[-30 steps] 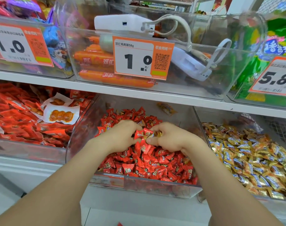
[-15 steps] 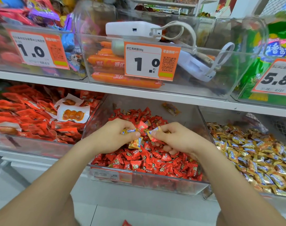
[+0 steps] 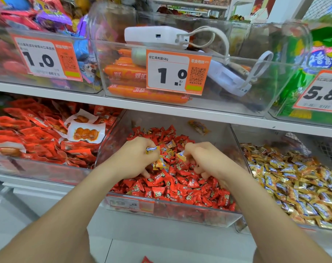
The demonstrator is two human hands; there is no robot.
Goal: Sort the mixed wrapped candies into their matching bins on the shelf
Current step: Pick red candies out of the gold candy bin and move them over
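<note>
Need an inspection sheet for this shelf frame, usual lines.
Surface: white shelf board, front edge bare.
Job's things: red candies fill middle bin, gold strays mixed in; gold candies in right bin.
Clutter: red wrapper on floor.
Hands: left hand pinches gold candy; right hand pinches second gold candy.
Cables: white cable loops from white device in upper bin.
Surroundings: price tags, sausages.

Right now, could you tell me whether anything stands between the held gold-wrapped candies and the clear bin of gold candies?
Only the clear plastic side wall stands between the right hand, pinching a gold-wrapped candy, and the gold-candy bin.
</note>
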